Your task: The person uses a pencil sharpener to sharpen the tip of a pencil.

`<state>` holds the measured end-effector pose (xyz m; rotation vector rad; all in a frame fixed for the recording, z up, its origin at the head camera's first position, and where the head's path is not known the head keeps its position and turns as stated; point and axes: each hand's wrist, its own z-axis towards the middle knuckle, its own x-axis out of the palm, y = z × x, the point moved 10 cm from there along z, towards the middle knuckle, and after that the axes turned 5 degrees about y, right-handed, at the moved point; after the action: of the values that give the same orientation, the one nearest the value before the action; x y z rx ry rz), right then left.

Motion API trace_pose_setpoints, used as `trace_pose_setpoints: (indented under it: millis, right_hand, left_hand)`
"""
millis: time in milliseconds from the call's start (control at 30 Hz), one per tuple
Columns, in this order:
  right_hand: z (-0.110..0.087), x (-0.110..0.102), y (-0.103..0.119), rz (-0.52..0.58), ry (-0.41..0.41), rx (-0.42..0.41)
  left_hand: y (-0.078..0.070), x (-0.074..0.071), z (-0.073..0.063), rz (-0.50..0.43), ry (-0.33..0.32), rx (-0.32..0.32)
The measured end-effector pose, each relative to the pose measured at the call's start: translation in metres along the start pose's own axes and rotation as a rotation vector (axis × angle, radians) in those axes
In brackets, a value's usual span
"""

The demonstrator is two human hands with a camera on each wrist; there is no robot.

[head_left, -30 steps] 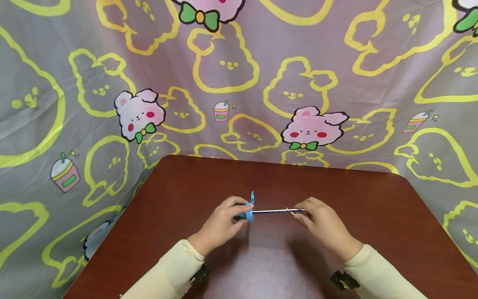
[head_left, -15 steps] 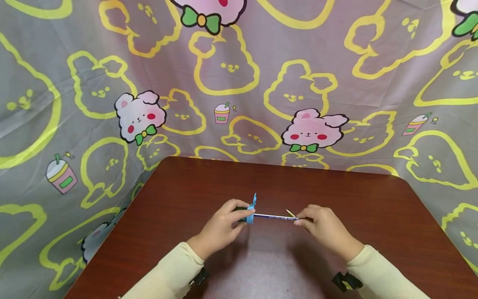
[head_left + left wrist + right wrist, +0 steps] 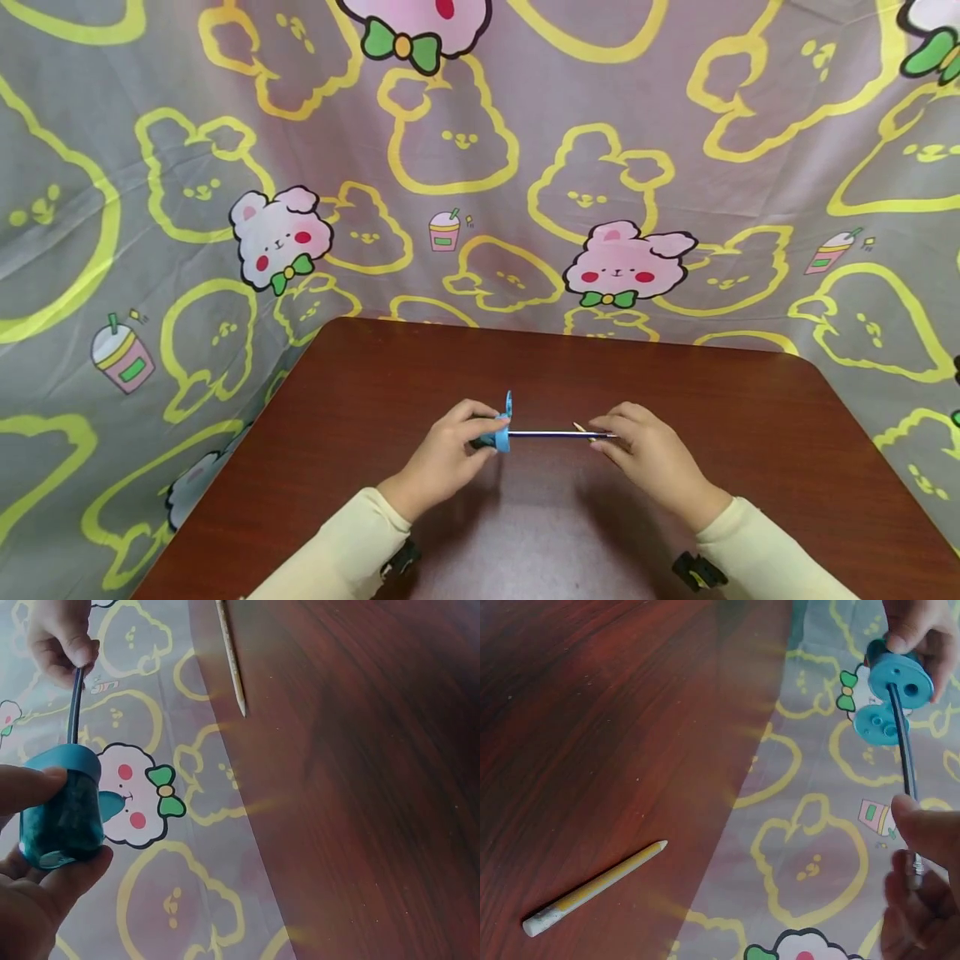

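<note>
My left hand (image 3: 442,450) grips a blue pencil sharpener (image 3: 64,817) with a see-through body, held on its side above the table. Its flip lid (image 3: 877,724) hangs open, and the face has two larger holes. A dark blue-and-white striped pencil (image 3: 904,754) stands in one of these holes, its point hidden inside. At the other end, near the metal ferrule, my right hand (image 3: 652,450) pinches the pencil between thumb and fingers. Below the right fingers, a worn yellow pencil (image 3: 596,889) lies on the table, partly behind the hand in the head view.
The brown wooden table (image 3: 420,358) has rounded far corners. A grey cloth (image 3: 495,200) with yellow bear outlines and pink rabbit heads hangs behind it and along the sides. Dark straps (image 3: 699,571) sit at both wrists.
The right fingers turned and dipped with the pencil's end half a second ago, and now stand slightly higher and more spread. The left hand and sharpener have stayed nearly in place.
</note>
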<state>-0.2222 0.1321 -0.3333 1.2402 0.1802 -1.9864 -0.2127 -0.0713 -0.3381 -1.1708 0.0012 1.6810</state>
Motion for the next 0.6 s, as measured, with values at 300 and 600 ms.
trace_pose_setpoints:
  millis: [300,600]
  right_hand:
    - [-0.003,-0.002,0.01,0.066,-0.022,-0.046]
    - [-0.002,-0.001,0.012,-0.068,-0.056,-0.086]
  left_hand:
    - [-0.005,0.001,0.0,0.075,0.038,0.031]
    - [0.003,0.002,0.0,-0.004,0.032,-0.064]
